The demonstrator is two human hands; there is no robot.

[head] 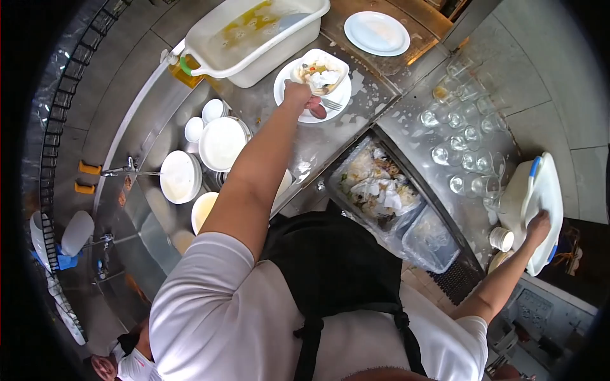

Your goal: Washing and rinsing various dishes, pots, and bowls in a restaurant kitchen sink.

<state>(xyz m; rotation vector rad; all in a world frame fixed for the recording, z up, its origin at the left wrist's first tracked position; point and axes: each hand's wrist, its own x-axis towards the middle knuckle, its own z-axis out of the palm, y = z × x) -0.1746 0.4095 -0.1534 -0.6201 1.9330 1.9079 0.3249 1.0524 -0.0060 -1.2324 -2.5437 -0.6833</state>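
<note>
My left hand [299,95] reaches over a white plate [281,93] on the steel counter, its fingers bunched beside a white bowl [342,71]. Food scraps and a crumpled napkin lie in the bowl. A fork [332,105] rests on the plate, and a reddish spoon-shaped piece [318,111] shows below my fingers. What those fingers grip is hidden. On the far right, my right hand [538,226] is at the mouth of a white plastic tub [517,185] with blue handles. Its fingertips are too indistinct to show a hold.
Stacked white dishes [180,177] crowd the left by the sink [159,233]. A tub of cloudy water [267,62] stands ahead. Scraps fill a lined bin [381,185] before me. Several glasses [469,138] and small cups [501,239] stand right. Another person [136,364] is lower left.
</note>
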